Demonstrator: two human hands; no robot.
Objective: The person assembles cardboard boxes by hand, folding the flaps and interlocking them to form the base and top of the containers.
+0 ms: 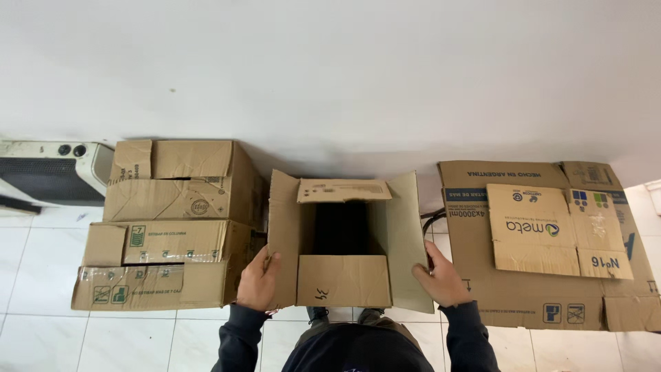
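While both of our hands grip the open cardboard box (343, 238) standing on the tiled floor (41, 331) between our knees and the white wall (330, 69), we note the risks in order of size. Two closed boxes, the rear closed box (179, 179) and the front closed box (158, 265), stand just beside it on the left, and a pile of flattened cartons (544, 241) lies just beside it on the right; in our judgement a sideways swing or lift of the open box could catch either neighbour and drag the loose top sheets out of place. Our left hand (259, 282) is closed on the near edge of the left side flap (284, 234), fingers wrapped together around the board with the thumb on top; our right hand (441, 279) rests on the lower edge of the right side flap (406, 238), fingers together and curled over it. Since the hold is on flaps and not on the body, we judge that a flap could fold or tear under load and let the box tip. The near flap (343, 280) and far flap (344, 190) are bent inward and could spring back. Hidden items: the box interior is dark, so we cannot tell whether it holds anything; its base and our feet are mostly covered; a white appliance (51, 169) at far left is cut off by the frame edge.
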